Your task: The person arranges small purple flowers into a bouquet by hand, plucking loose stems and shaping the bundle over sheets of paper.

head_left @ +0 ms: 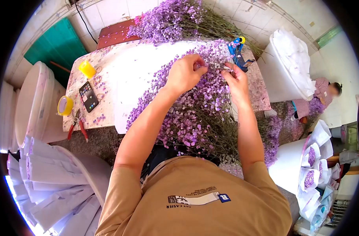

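A large bunch of small purple flowers lies across the front of the table and reaches toward my body, its thin green stems pointing right. My left hand is over the upper part of the bunch, fingers curled together among the blossoms; what they pinch is too small to make out. To its right, my right hand touches the bunch's right edge, with thumb and forefinger close around something I cannot make out. White paper lies under the flowers.
On the table are a phone, yellow tape rolls and red-handled pliers. A blue tape dispenser stands back right, near more purple flowers. White tubs flank the table. Another person sits far right.
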The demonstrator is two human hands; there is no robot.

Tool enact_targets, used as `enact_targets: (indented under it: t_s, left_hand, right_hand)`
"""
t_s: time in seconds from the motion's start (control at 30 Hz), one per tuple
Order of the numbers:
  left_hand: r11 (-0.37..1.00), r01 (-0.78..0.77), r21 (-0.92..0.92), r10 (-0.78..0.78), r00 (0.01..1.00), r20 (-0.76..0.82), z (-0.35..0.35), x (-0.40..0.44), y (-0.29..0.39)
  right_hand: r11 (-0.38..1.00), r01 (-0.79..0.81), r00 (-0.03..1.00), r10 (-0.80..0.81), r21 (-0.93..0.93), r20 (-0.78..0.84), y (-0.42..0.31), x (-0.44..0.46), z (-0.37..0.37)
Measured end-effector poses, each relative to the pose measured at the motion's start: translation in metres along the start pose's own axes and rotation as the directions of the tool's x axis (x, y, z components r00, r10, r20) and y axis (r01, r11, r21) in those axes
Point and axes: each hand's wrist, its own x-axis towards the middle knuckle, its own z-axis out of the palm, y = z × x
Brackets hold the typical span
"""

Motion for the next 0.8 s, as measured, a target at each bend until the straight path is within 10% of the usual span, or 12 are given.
enact_targets:
  t_s: [0.1, 0.2, 0.23, 0.3, 0.5, 0.8]
  left_hand:
    - [0.980, -0.119, 0.159, 0.128, 0.991, -0.047, 0.009, 0.003, -0.018]
    - [0.856, 0.136, -0.499, -0.245, 0.957, -0.158, -0.001, 0.002, -0.013]
    - [0.543, 0.207, -0.814, -0.355, 0.935, 0.001, -0.009, 0.005, -0.019]
    - [0.333, 0.307, -0.892, -0.378, 0.910, 0.172, -0.021, 0.004, -0.026]
    - [0.840, 0.379, -0.389, -0.360, 0.925, 0.123, -0.013, 0.013, -0.028]
    - [0.939, 0.227, -0.260, -0.208, 0.973, 0.097, -0.001, 0.023, -0.040]
  right_hand:
    - [1.000, 0.000, 1.000, 0.000, -0.009, -0.002, 0.004, 0.001, -0.003]
    - [1.000, -0.004, 1.000, 0.004, 0.014, -0.020, 0.004, 0.001, -0.004]
    - [1.000, -0.008, 1.000, 0.009, 0.015, -0.021, 0.006, 0.001, -0.005]
    - [1.000, -0.010, 1.000, 0.010, 0.030, 0.006, 0.008, 0.003, -0.006]
    - [0.999, -0.002, 1.000, 0.001, 0.038, 0.008, 0.006, 0.002, -0.002]
    - [0.999, -0.004, 1.000, 0.004, 0.050, 0.014, 0.010, 0.004, -0.005]
